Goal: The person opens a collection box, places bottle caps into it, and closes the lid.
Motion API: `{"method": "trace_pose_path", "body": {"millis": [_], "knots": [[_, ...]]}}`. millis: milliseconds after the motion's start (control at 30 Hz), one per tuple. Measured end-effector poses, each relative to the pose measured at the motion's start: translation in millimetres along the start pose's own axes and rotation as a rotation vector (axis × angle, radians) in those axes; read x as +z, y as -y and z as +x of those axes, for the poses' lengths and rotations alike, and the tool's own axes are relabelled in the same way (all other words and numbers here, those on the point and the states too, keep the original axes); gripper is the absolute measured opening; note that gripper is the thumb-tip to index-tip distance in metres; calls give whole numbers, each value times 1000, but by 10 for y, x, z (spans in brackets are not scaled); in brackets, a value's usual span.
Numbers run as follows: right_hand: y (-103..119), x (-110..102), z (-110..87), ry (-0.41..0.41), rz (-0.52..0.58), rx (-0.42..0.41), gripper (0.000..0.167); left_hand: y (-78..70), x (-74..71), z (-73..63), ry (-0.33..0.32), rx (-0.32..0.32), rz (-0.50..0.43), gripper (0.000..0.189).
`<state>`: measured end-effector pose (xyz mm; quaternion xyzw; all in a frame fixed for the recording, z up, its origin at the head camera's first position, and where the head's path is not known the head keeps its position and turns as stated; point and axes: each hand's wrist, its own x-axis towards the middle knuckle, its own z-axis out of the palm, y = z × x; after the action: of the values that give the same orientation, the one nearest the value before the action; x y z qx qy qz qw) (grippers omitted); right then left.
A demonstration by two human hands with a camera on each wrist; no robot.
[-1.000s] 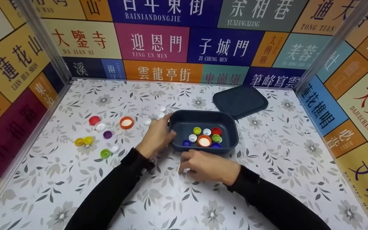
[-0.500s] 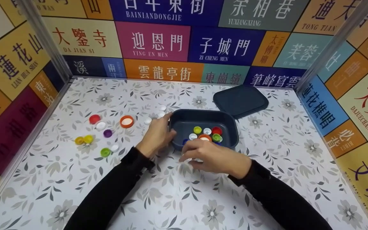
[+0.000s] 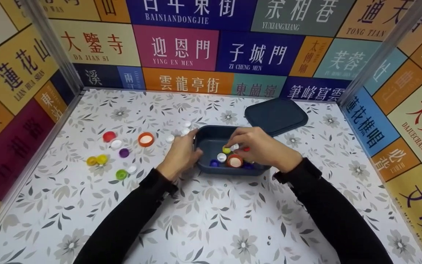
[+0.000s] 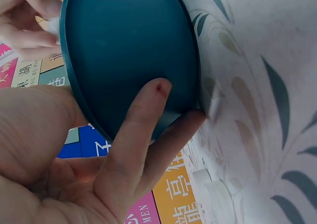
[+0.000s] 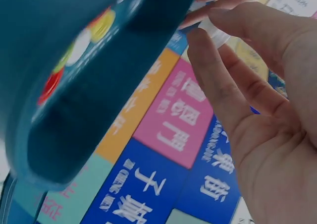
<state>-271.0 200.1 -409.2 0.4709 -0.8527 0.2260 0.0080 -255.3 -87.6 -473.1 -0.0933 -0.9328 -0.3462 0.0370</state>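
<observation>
My left hand holds the left end of a dark blue plastic box. In the left wrist view its fingers lie along the box's outer wall, and the thumb tip is hidden behind the rim. Over the right half of the box is my right hand, pinching a white bottle cap between thumb and fingers. Inside the box lie several caps, among them an orange-rimmed one, a white one, a yellow-green one and a purple one. The right hand covers some others.
Left of the box, loose caps lie on the floral tabletop: red, orange, purple, yellow, green and several white ones. A dark lid rests behind the box. Sign-printed walls enclose the table.
My right hand has lifted a white cap from the table in front of the box and carried it up and over the box's inside. The left hand stays at the box's left end.
</observation>
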Motion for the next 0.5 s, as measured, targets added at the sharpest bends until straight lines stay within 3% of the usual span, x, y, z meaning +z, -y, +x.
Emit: {"method": "trace_pose_path", "body": {"millis": [267, 500], "knots": [[-308, -68, 92, 82, -15, 116, 34, -10, -7, -5, 4, 3, 11, 75], [-479, -12, 218, 147, -142, 175, 28, -17, 0, -13, 8, -14, 12, 76]]}}
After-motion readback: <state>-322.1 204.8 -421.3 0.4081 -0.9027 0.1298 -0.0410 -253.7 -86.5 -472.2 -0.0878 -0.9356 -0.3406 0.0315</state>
